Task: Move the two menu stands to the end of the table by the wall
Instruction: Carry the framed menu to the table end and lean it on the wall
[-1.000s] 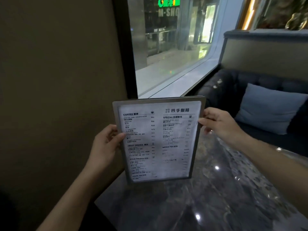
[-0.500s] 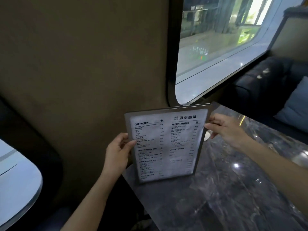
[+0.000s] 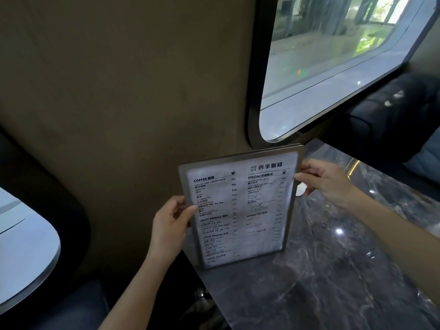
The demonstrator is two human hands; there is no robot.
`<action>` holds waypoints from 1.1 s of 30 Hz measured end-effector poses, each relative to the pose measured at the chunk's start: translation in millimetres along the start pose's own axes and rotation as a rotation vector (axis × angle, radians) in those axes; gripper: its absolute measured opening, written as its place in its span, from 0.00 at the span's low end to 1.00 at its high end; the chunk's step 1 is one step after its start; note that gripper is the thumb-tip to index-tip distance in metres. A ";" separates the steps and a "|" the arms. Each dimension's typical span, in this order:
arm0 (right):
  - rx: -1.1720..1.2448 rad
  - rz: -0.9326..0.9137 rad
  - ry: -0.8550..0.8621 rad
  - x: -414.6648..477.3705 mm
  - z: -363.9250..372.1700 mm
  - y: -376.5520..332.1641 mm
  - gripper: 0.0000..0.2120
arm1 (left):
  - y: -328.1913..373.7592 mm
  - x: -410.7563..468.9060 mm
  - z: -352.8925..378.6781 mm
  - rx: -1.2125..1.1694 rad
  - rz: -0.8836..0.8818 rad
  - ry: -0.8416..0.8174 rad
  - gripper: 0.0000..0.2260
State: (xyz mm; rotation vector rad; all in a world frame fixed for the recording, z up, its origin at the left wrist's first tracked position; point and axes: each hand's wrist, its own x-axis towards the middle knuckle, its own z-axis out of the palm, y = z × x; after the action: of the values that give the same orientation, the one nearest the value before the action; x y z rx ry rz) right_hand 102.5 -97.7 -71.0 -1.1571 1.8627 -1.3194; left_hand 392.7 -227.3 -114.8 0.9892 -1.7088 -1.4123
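A metal-framed menu stand [image 3: 240, 210] with a white printed drinks menu stands upright near the wall end of the dark marble table [image 3: 333, 270]. A second thin edge shows along its top rim, so another stand may sit right behind it; I cannot tell for sure. My left hand [image 3: 170, 225] grips the stand's left edge, thumb on the front. My right hand [image 3: 326, 182] pinches its right edge near the top. The stand's bottom edge rests at or just above the tabletop.
A brown wall [image 3: 142, 103] rises directly behind the table end. A window [image 3: 333, 63] with a dark frame sits at the upper right. A dark sofa [image 3: 392, 115] lies beyond the table. Another pale tabletop [image 3: 21, 246] shows at the far left.
The camera view has swung left and down. Both hands still hold the menu stand, which has come lower toward the tabletop by the wall.
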 end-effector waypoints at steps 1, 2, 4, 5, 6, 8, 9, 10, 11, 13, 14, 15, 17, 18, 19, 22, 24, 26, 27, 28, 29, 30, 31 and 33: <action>0.001 0.001 -0.002 0.6 -0.1 0.8 0.07 | -0.8 -0.9 0.0 -0.013 0.000 -0.001 0.09; 0.003 0.006 -0.002 0.9 0.4 3.0 0.08 | -2.3 -1.9 0.2 -0.030 -0.004 -0.003 0.08; -0.007 0.025 -0.004 0.1 3.2 10.7 0.08 | -3.9 -4.6 0.3 -0.050 -0.011 -0.008 0.08; -0.024 0.039 -0.017 -1.5 5.4 16.1 0.08 | -4.5 -5.8 0.2 -0.053 -0.013 -0.012 0.08; -0.041 0.053 -0.034 -3.6 8.0 21.7 0.08 | -5.3 -6.9 -0.1 -0.060 -0.014 -0.013 0.07; -0.053 0.080 -0.052 -9.9 13.3 32.8 0.08 | -8.7 -8.4 -1.2 -0.080 -0.026 -0.003 0.06; -0.047 0.099 -0.052 -13.5 15.8 37.6 0.07 | -11.1 -9.3 -1.8 -0.083 -0.042 -0.001 0.06; -0.037 0.122 -0.053 -17.2 18.1 41.7 0.08 | -13.9 -10.3 -2.1 -0.075 -0.065 -0.007 0.07; -0.034 0.145 -0.055 -20.9 20.2 46.0 0.08 | -17.6 -12.1 -2.2 -0.061 -0.096 -0.020 0.09; -0.064 0.187 -0.057 -28.5 24.5 55.0 0.07 | -26.6 -18.0 -0.8 -0.019 -0.162 -0.054 0.09; -0.102 0.204 -0.058 -32.0 26.3 59.5 0.06 | -31.3 -21.7 0.3 -0.001 -0.192 -0.067 0.09; -0.154 0.215 -0.072 -34.8 28.0 63.0 0.05 | -35.6 -25.2 1.7 0.003 -0.219 -0.074 0.09; -0.262 0.220 -0.132 -38.5 31.9 67.1 0.06 | -41.4 -30.6 3.4 -0.011 -0.249 -0.071 0.09; -0.292 0.218 -0.152 -38.8 33.7 68.2 0.07 | -42.5 -32.0 3.7 -0.015 -0.252 -0.060 0.09; -0.310 0.213 -0.153 -38.0 35.4 68.8 0.07 | -43.0 -32.7 3.6 -0.009 -0.248 -0.045 0.09; -0.323 0.198 -0.116 -33.1 38.3 72.3 0.06 | -45.2 -39.3 4.4 0.029 -0.216 -0.026 0.10; -0.320 0.197 -0.109 -30.2 40.4 77.8 0.06 | -47.9 -49.0 6.2 0.020 -0.215 0.001 0.10; -0.309 0.196 -0.109 -27.7 43.8 84.3 0.05 | -51.1 -59.9 7.9 -0.010 -0.237 0.045 0.10; -0.295 0.202 -0.122 -26.3 45.9 87.1 0.04 | -52.5 -64.8 8.9 -0.020 -0.240 0.066 0.11; -0.276 0.212 -0.139 -24.8 47.9 90.1 0.04 | -53.6 -69.0 9.7 -0.024 -0.240 0.080 0.11; -0.267 0.228 -0.156 -23.4 49.7 93.8 0.06 | -54.4 -72.8 10.2 -0.022 -0.239 0.090 0.12; -0.276 0.240 -0.169 -22.3 50.9 97.7 0.07 | -55.2 -75.7 10.8 -0.015 -0.234 0.099 0.12; -0.307 0.248 -0.184 -22.5 51.8 101.3 0.07 | -56.8 -78.3 11.0 0.003 -0.230 0.109 0.12; -0.344 0.272 -0.225 -26.6 52.8 108.4 0.09 | -63.8 -83.3 11.6 0.070 -0.248 0.113 0.12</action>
State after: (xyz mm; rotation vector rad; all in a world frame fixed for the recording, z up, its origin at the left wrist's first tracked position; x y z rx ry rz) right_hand 123.7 -82.4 -191.7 -1.1144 2.0386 -0.7077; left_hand 429.1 -155.6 -183.3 1.3316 -1.6039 -1.4272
